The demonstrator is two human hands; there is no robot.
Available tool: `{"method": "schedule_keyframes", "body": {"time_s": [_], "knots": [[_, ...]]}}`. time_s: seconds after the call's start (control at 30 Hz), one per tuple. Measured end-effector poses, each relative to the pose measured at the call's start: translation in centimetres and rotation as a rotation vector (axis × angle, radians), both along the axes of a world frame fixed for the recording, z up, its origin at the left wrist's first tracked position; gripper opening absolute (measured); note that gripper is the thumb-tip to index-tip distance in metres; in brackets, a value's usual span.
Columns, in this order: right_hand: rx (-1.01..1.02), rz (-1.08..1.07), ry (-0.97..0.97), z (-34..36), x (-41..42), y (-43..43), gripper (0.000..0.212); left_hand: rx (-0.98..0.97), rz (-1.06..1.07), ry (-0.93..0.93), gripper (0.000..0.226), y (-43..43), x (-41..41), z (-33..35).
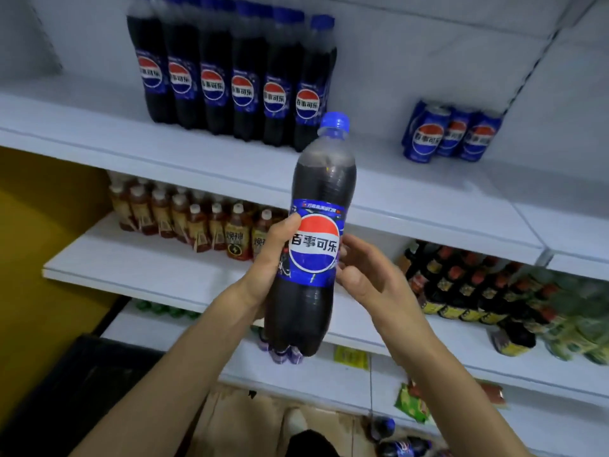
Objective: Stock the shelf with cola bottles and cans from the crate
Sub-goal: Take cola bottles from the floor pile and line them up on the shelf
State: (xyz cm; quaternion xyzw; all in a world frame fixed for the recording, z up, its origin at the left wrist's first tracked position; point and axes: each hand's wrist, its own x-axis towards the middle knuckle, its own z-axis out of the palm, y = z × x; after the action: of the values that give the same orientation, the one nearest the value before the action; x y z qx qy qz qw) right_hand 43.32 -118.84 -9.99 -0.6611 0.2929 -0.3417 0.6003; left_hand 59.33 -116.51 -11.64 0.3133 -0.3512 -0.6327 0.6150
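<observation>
Cola bottle (pixel 313 245) in left hand (pixel 268 262)

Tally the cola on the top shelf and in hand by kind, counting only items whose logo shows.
Shelf bottles: 6
Held bottle: 1
Cans: 3
Total: 10
</observation>
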Motion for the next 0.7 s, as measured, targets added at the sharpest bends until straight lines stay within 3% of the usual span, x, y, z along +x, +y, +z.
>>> {"method": "schedule_keyframes", "body": {"time_s": [0.23, 0.33, 0.43, 0.5, 0.63, 0.7], "knots": [[-0.146, 0.038, 0.102, 5.9, 3.1, -7.2, 0.057, -0.109, -0.017, -0.190, 0.058, -7.1, 1.5, 4.9], [-0.140, -0.017, 0.070, 7.7, 3.7, -11.0, 0.060, -0.107, 0.063, -0.245, 0.084, -11.2, 2.3, 7.0], [-0.106, -0.056, -0.013, 8.6, 4.1, -15.0, 0.057, -0.121, 0.204, -0.418, 0.110, -15.3, 3.2, 8.5], [-0.098, -0.090, -0.045, 9.0, 4.5, -17.7, 0.051, -0.137, 0.336, -0.673, 0.098, -17.8, 3.5, 9.2], [-0.131, -0.196, -0.019, 7.8, 5.7, -24.9, 0.049, -0.272, 0.948, -1.691, 0.073, -21.0, 5.3, 7.7], [-0.147, -0.253, 0.031, 6.8, 6.9, -28.9, 0.064, -0.376, 1.091, -1.917, 0.070, -22.6, 7.3, 5.7]]}}
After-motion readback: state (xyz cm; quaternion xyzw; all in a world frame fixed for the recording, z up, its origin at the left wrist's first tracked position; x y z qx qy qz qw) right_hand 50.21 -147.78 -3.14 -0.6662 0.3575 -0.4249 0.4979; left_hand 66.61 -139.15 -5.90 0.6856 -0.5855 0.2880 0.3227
